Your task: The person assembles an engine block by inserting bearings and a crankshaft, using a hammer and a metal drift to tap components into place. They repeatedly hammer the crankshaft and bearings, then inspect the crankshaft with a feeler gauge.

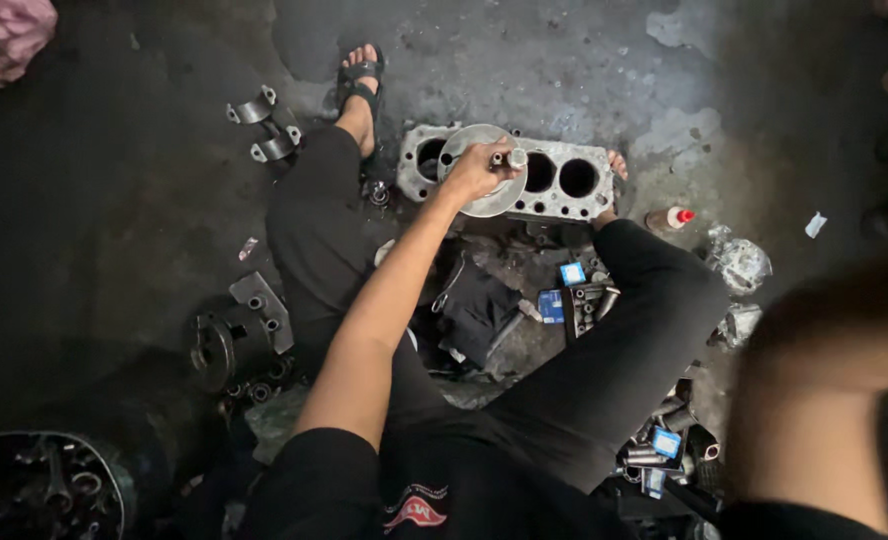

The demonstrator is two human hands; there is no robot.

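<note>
Left hand [476,172] reaches out, fingers closed on a round metal tool [484,168] atop the engine block [564,185]; right arm blurred, fingers apparently out of view.

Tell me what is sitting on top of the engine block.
A round metal disc lies on the engine block, with the left hand gripping a small metal piece on it. Two bores stay open; whatever lies beneath the disc is hidden.
</note>
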